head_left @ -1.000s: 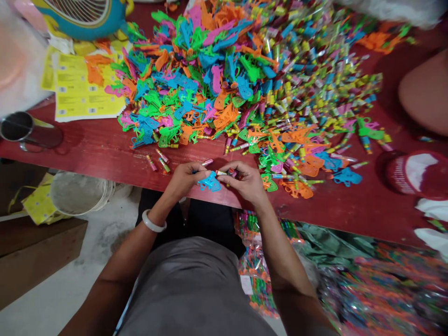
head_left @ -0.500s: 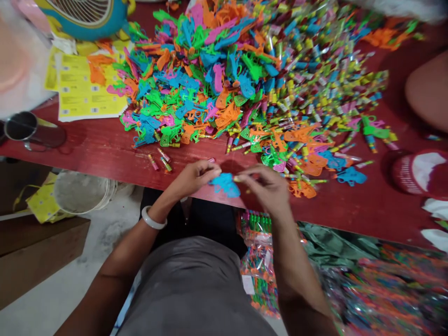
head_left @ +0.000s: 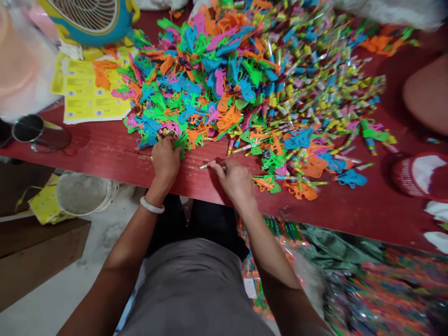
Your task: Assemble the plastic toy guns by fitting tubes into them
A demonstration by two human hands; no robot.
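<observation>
Left hand (head_left: pixel 166 158): fingers at the near side of the toy heap (head_left: pixel 220 83), tips hidden; grip could not be told. Right hand (head_left: pixel 235 183): thumb against a small tube (head_left: pixel 206 165), close to the front edge of the table (head_left: pixel 105 154); pinched or merely touched, could not tell. Risks judged: a glancing push could have rolled the tube off that edge; interlocked toys could have lifted as a clump.

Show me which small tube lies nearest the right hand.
The small tube right at the fingertips of the right hand, set apart by bare red tabletop; the tubes beyond lie at the heap's edge.
</observation>
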